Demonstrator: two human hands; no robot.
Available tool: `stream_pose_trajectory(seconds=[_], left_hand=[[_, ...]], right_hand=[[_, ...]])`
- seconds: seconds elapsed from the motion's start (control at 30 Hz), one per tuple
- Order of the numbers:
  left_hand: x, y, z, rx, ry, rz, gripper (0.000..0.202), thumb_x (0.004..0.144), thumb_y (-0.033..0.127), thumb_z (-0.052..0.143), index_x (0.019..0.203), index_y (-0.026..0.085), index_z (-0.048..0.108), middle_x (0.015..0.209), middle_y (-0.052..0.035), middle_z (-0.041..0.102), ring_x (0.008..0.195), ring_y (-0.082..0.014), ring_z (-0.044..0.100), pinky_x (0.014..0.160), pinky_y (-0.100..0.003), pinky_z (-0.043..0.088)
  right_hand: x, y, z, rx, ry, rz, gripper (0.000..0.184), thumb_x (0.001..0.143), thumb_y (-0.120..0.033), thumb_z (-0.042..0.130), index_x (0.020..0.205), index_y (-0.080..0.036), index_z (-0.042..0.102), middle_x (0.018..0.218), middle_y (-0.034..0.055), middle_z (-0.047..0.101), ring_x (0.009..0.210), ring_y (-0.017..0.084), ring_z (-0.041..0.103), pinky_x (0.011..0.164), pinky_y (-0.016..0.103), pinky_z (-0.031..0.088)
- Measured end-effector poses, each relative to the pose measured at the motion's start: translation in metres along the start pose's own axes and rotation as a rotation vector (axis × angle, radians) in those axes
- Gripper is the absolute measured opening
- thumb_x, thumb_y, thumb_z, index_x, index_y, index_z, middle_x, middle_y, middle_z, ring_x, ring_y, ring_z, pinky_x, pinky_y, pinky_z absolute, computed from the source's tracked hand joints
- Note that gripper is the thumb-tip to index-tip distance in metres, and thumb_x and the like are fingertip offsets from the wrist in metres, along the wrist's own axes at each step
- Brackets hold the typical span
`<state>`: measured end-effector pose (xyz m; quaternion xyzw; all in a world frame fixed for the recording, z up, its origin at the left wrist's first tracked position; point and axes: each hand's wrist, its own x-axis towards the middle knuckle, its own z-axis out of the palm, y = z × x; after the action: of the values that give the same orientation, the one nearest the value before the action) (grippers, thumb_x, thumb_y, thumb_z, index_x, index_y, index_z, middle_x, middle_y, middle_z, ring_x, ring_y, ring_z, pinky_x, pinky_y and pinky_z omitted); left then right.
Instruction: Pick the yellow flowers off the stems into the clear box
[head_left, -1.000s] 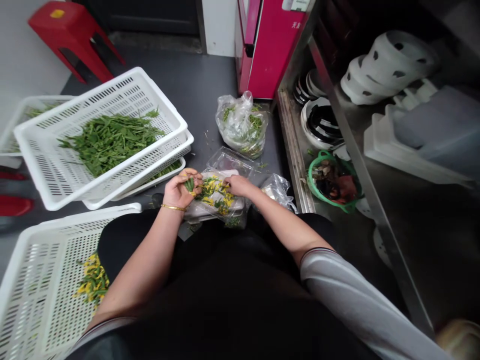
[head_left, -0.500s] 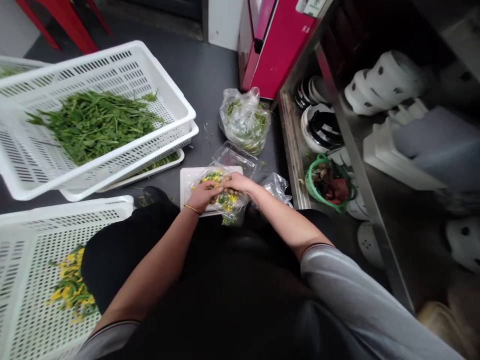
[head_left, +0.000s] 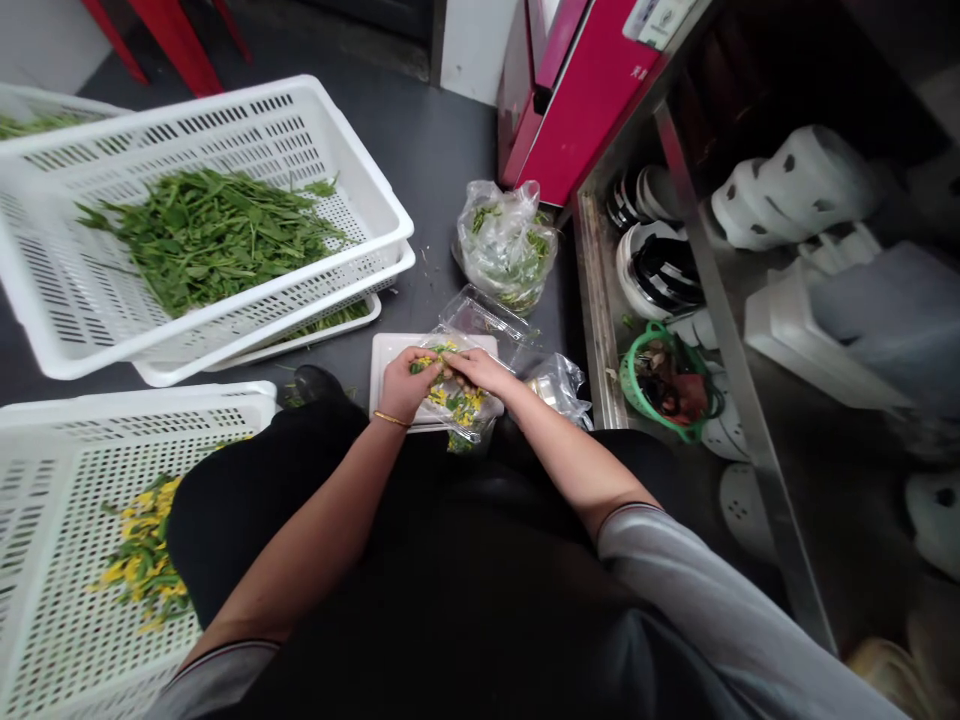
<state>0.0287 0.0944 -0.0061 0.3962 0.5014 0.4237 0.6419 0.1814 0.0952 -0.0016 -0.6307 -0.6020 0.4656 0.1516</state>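
My left hand (head_left: 405, 383), with a yellow band at the wrist, is curled around a small bunch of yellow flowers with green stems (head_left: 421, 365). Its thumb points toward my right hand (head_left: 478, 371), whose fingers are pinched together and almost touch it. What the right fingertips hold is too small to make out. Beneath both hands, more yellow flowers (head_left: 466, 403) lie in a clear plastic container or film. It rests on a white foam-like tray or box (head_left: 384, 350), between my legs.
Stacked white baskets (head_left: 367, 235) with leafy greens (head_left: 217, 235) stand front left. Another white basket (head_left: 67, 560) by my left leg holds yellow flowers. Ahead are a clear bag of greens (head_left: 506, 245) and an open clear box (head_left: 487, 315). A metal shelf (head_left: 739, 385) with a green basket (head_left: 637, 375) borders the right.
My left hand has turned and closed around the flowers, its thumb now showing on top. My right hand has drawn slightly apart from it. The whole view has shifted a little.
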Motion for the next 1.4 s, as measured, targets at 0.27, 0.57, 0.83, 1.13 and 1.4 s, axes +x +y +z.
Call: stream_pose_trajectory(seconds=[0.27,0.57,0.83,1.13,1.4], left_hand=[[-0.003,0.002,0.008,-0.103,-0.025,-0.021,0.027,0.055,0.022,0.074,0.076,0.014,0.058,0.043,0.0079,0.044,0.034,-0.0048,0.037,0.035,-0.018,0.027],[-0.024,0.009,-0.009,-0.111,-0.679,-0.529,0.027,0.058,0.021,0.077,0.077,0.012,0.06,0.041,0.0075,0.038,0.031,-0.0022,0.028,0.032,-0.015,0.014],[-0.019,0.031,-0.014,-0.519,-0.605,-0.284,0.017,0.062,0.021,0.067,0.076,0.013,0.061,0.052,0.0015,0.043,0.044,-0.0085,0.041,0.032,-0.015,0.023],[-0.003,0.013,-0.011,-0.241,-0.246,-0.259,0.024,0.057,0.026,0.075,0.061,0.013,0.055,0.046,0.0042,0.043,0.037,-0.0039,0.033,0.034,-0.016,0.018],[-0.011,-0.001,0.006,0.152,-0.08,-0.18,0.021,0.054,0.024,0.077,0.065,0.011,0.065,0.035,0.0064,0.038,0.035,-0.0041,0.03,0.036,-0.019,0.02]], right_hand=[[-0.038,-0.02,-0.003,0.017,0.145,-0.177,0.041,0.083,-0.047,0.049,0.057,-0.016,0.05,0.047,-0.005,0.043,0.048,0.007,0.04,0.05,0.019,0.031],[-0.091,-0.012,0.001,-0.607,-0.089,-0.63,0.021,0.086,-0.029,0.046,0.075,-0.017,0.06,0.078,0.0034,0.062,0.066,0.011,0.052,0.058,0.022,0.032],[-0.021,0.002,-0.023,-0.957,-0.092,0.006,0.032,0.089,-0.033,0.041,0.091,-0.015,0.068,0.09,0.0137,0.068,0.081,0.024,0.063,0.064,0.028,0.042],[0.012,0.025,-0.015,-0.805,0.011,0.053,0.022,0.08,-0.016,0.052,0.098,-0.011,0.065,0.1,0.0141,0.067,0.088,0.021,0.062,0.07,0.026,0.045],[-0.031,0.01,0.001,0.191,0.063,0.004,0.026,0.071,-0.036,0.063,0.076,-0.011,0.066,0.059,-0.0021,0.058,0.051,0.007,0.045,0.05,0.019,0.036]])
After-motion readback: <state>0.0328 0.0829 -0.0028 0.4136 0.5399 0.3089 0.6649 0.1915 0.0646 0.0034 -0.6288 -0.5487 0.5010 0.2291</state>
